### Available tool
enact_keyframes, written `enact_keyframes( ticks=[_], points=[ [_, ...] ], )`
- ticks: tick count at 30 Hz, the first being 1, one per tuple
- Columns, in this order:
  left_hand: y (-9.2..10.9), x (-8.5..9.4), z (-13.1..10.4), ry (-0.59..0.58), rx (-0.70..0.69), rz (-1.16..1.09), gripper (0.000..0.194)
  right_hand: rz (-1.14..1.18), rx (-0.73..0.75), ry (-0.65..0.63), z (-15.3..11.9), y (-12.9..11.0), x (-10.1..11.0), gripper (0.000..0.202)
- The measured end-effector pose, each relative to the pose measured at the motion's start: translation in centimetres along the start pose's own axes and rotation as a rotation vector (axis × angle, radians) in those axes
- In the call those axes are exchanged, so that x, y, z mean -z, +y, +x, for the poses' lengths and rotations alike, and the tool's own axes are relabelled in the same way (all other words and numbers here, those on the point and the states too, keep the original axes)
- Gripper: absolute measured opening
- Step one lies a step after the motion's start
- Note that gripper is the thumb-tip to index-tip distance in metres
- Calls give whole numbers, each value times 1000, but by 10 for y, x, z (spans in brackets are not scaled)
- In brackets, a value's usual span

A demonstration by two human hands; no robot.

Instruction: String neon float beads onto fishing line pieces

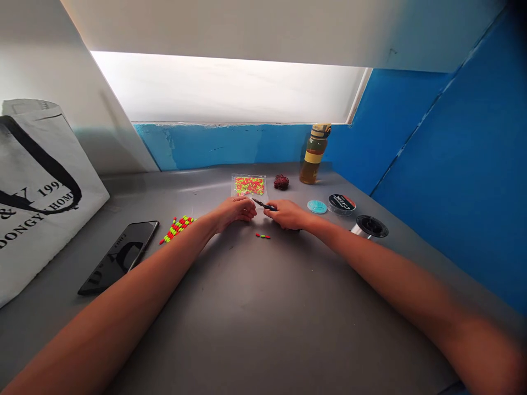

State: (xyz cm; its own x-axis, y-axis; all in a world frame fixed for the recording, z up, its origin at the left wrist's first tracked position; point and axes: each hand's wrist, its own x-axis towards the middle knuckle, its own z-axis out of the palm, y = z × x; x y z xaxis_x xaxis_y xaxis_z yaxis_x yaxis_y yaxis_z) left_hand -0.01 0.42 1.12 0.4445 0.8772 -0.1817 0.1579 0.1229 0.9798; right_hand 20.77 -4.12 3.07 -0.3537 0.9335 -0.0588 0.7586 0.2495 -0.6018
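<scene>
My right hand [287,214] is wrapped round a small dark pair of scissors [264,204], whose narrow tip points up and left toward my other hand. My left hand [235,213] is closed in a pinch close to that tip; whatever lies between its fingers is too small to make out. Just below the hands, a short row of red and green beads [263,236] lies on the grey table [255,307]. Behind the fingers is a clear bag of red and yellow-green beads [249,185]. More beads [177,229] lie in rows beside my left forearm.
A phone [119,257] and a white bag [45,203] are at the left. Toward the back stand a dark red ball of cord [281,182] and a bottle [315,154]. At the right are a blue disc [317,206], a round clear case [341,203] and a spool [371,226].
</scene>
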Motion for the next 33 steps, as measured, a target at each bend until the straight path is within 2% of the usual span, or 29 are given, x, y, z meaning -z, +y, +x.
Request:
enact_keyframes(
  ticks=[6, 12, 17, 24, 33],
  points=[
    [0, 0, 0, 15, 15, -1, 23, 18, 2, 11, 0, -3, 0, 19],
    [0, -3, -5, -37, -48, 109, 24, 199, -97, -6, 8, 10, 0, 18],
    [-1, 1, -7, -86, -36, 122, 32, 214, -50, -1, 13, 20, -1, 18],
    [0, 7, -5, -99, -20, 40, 38, 356, -1, -71, 6, 18, 4, 19],
    [-1, 11, -2, -136, 2, 112, 40, 406, 35, -45, 6, 24, 1, 23]
  ],
)
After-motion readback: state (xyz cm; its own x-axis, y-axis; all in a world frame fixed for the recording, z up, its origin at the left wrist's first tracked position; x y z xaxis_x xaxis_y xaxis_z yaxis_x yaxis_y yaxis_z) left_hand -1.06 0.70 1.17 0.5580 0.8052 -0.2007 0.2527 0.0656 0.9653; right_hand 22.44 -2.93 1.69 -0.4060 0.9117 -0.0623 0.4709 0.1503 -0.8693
